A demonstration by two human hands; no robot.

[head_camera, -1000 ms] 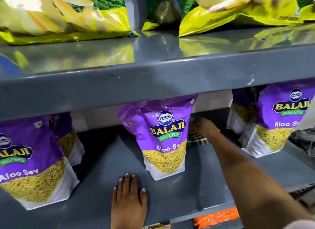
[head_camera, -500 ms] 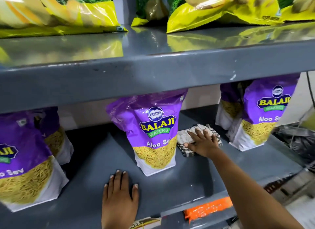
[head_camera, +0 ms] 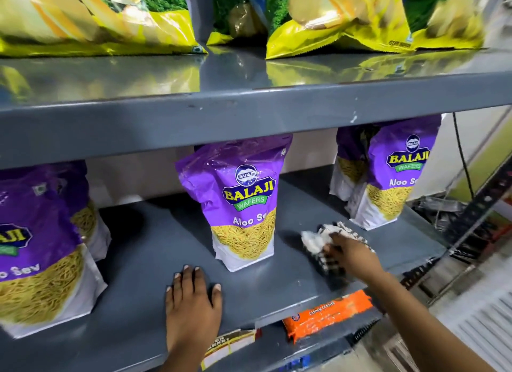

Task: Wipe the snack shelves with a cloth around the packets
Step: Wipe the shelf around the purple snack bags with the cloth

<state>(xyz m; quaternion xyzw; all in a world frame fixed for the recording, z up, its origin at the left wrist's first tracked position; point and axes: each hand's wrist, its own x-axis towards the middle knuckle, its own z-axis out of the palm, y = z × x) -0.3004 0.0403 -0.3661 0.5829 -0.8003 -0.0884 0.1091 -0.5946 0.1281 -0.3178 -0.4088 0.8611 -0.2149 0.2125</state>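
My right hand (head_camera: 353,253) presses a black-and-white checked cloth (head_camera: 318,242) onto the grey lower shelf (head_camera: 155,249), near its front edge, in the gap between two purple Aloo Sev packets. The middle packet (head_camera: 241,205) stands upright just left of the cloth. The right packet (head_camera: 393,177) stands behind the cloth, with another packet behind it. My left hand (head_camera: 192,302) lies flat on the shelf, fingers spread, in front of the middle packet. A third purple packet (head_camera: 38,249) stands at the far left.
The upper grey shelf (head_camera: 249,108) overhangs the lower one and carries several yellow-green chip bags (head_camera: 346,19). Below the lower shelf lie an orange cookie pack (head_camera: 327,316) and a brown-white pack (head_camera: 230,344). A black cable (head_camera: 462,161) hangs at the right.
My right hand has dragged the cloth from the back of the shelf, beside the middle packet, forward toward the front edge. My left hand stays flat on the shelf.
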